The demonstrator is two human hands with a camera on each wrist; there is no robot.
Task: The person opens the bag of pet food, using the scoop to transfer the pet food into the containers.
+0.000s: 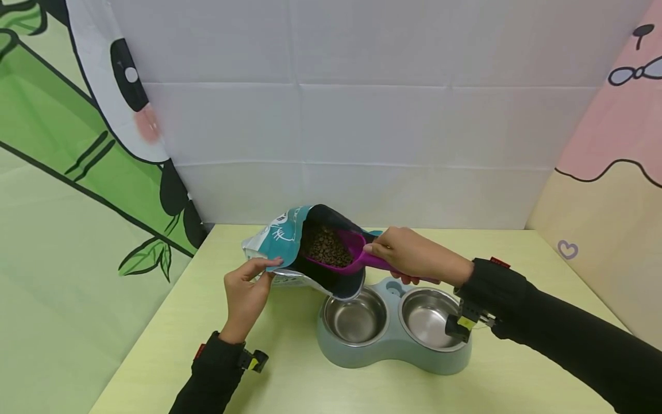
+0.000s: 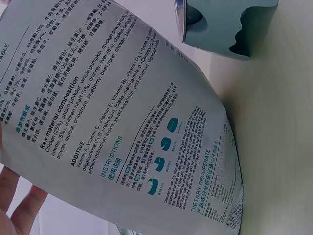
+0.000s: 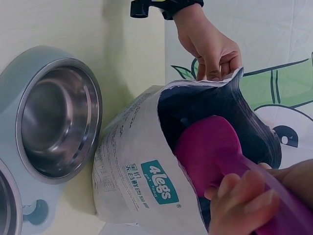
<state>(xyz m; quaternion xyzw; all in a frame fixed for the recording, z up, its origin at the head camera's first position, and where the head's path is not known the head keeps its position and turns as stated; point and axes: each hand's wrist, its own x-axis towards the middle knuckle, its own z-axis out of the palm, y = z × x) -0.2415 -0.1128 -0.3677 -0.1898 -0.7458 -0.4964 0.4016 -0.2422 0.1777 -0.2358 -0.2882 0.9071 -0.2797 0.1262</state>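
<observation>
A teal and white pet food bag point(image 1: 291, 233) leans with its dark mouth facing the right. My left hand point(image 1: 246, 296) pinches the bag's near rim between thumb and fingers. In my right hand point(image 1: 408, 252) is the handle of a purple scoop point(image 1: 354, 244), whose bowl lies inside the bag's mouth. Brown kibble point(image 1: 327, 247) shows in and around the scoop in the head view. The right wrist view shows the back of the scoop point(image 3: 208, 147) against the bag's dark lining. Printed text covers the bag point(image 2: 122, 117) in the left wrist view.
Just right of and below the bag stands a blue-grey double feeder point(image 1: 395, 351). It carries two steel bowls, the left bowl point(image 1: 357, 322) partly under the bag's rim and the right bowl point(image 1: 426, 319) under my right wrist. Printed cloth walls point(image 1: 362, 126) border the pale yellow table point(image 1: 170, 345).
</observation>
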